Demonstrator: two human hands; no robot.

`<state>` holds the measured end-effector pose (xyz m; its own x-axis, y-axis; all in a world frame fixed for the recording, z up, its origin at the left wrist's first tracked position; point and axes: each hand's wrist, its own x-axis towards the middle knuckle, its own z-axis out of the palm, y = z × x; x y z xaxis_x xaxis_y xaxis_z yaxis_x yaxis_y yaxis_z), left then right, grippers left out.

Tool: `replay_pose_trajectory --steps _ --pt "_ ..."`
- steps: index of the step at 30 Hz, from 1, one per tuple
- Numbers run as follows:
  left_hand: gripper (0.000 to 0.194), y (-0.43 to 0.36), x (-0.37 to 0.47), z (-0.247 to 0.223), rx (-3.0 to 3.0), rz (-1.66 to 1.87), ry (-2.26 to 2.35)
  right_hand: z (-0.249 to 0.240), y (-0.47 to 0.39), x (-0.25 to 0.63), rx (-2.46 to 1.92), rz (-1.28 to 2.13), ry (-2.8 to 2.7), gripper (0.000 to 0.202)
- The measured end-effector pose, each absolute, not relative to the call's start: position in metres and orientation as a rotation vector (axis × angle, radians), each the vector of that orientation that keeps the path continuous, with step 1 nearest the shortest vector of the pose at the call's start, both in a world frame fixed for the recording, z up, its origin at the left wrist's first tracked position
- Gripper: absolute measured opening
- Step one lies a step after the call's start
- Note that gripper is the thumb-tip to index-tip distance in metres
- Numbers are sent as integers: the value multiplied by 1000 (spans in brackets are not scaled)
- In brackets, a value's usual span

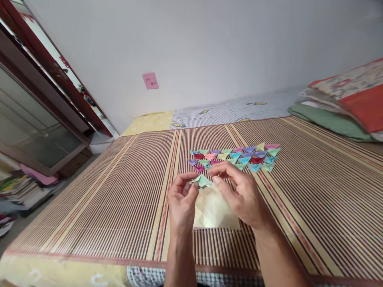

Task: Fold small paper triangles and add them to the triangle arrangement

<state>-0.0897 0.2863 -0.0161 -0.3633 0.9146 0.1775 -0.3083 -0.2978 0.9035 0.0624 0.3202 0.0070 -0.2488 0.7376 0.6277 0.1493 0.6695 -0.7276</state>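
Observation:
A small pale green folded paper boat (202, 181) is pinched between the thumb and fingers of my left hand (183, 195). Close by on the right, my right hand (239, 191) is curved with its thumb and fingertips apart, beside the boat's right tip; whether it touches the paper is hard to tell. Beneath both hands lies a stack of pale yellow square paper (214, 209), partly covered by the right hand. Just beyond the fingers, several rows of coloured paper boats (236, 156) stand on the mat, some hidden behind my right hand.
A striped bamboo mat (119, 199) covers the bed. Folded bedding (338, 111) is piled at the far right, against the white wall (209, 48). A pink note (150, 80) is stuck on the wall. Left of the bed are a glass-panelled door (36, 119) and stacked books (20, 189).

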Motion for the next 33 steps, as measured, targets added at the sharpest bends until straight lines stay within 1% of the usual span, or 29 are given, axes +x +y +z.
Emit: replay_pose_trajectory --steps 7,11,16,23,33 --pt "23 287 -92 -19 992 1756 1024 1 328 61 -795 772 -1759 11" --pt "21 286 -94 -19 1091 1675 1040 -3 331 63 -825 847 -1766 10" --pt "22 283 -93 -19 1228 1543 1124 -5 330 67 -870 892 -1836 16" --pt "28 283 -87 -20 1420 1455 1265 -3 324 60 -1075 715 -1973 25" --pt "29 283 -82 -15 1482 1420 1271 -3 322 55 -1128 596 -2071 29"
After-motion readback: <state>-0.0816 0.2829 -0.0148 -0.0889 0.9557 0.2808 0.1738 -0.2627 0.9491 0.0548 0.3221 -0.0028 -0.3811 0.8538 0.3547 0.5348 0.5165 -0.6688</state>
